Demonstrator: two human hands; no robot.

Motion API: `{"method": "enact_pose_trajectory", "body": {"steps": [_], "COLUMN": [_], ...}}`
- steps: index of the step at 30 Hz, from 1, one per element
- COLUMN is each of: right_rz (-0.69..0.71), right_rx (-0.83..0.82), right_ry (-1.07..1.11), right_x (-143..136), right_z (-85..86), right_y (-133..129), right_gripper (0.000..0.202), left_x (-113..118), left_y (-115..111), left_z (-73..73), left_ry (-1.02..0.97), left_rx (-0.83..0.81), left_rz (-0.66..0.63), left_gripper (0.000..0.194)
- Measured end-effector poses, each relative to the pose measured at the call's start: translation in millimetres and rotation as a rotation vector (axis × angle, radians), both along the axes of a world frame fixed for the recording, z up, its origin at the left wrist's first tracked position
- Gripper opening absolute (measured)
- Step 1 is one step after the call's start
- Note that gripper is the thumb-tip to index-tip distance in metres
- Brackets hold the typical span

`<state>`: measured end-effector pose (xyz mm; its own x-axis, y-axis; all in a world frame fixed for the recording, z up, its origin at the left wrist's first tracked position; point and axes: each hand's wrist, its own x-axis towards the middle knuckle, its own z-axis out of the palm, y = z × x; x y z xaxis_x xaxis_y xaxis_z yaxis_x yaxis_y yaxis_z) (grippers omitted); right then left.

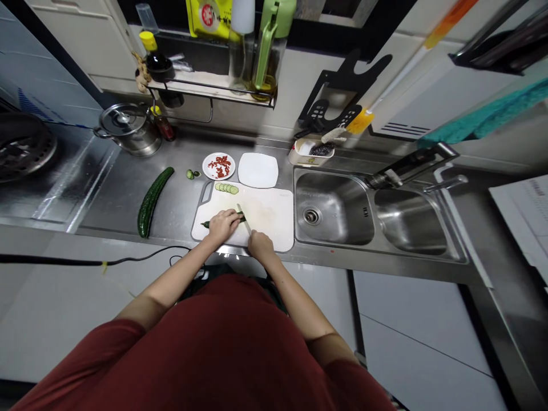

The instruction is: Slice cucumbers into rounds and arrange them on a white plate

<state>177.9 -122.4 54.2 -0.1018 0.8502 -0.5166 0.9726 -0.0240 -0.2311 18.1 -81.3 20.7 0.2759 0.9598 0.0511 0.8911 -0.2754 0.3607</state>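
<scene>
On the white cutting board (274, 220), my left hand (224, 225) presses its curled fingers down on a dark green vegetable (205, 224), whose tip sticks out to the left. My right hand (261, 245) is wrapped round the handle of a knife (244, 218). The blade points up and to the left and meets the vegetable just right of my left fingertips. A row of pale green slices (226, 188) lies at the board's upper left. Behind the board stand a plate with chopped red pieces (219, 166) and a white square plate (257, 170).
A long cucumber (154, 201) and small green end pieces (190, 174) lie left of the board. A lidded pot (128, 128) and a red bottle (164, 124) stand at the back left. The double sink (334, 205) is on the right, with a container (311, 152) behind it.
</scene>
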Motion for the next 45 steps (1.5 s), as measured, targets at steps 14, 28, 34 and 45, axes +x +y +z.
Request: {"method": "enact_pose_trajectory", "body": {"steps": [14,28,34,45], "right_rz": [0.042,0.004,-0.017,0.004], "right_rx": [0.057,0.033,-0.011,0.053], "right_ry": [0.016,-0.011,-0.043,-0.005], "right_x": [-8.5,-6.8,-0.5,-10.2], "right_z": [-3.3,-8.5,-7.8,-6.9], "right_y": [20.2,9.3,-6.8,15.3], "right_gripper": [0.027,0.025,0.025,0.024], "left_x": [0.6,0.8,1.2,1.4], "left_y": [-0.2,-0.3,-0.5,-0.3], "left_z": [3.8,2.5,1.4,-0.2], "left_ry": [-0.01,-0.029,-0.022,-0.02], "left_rx": [-0.018,-0.011,-0.008,-0.024], "left_rz": [-0.001,0.014,0.018,0.029], "left_gripper": [0.029,0.028,0.028,0.029]}}
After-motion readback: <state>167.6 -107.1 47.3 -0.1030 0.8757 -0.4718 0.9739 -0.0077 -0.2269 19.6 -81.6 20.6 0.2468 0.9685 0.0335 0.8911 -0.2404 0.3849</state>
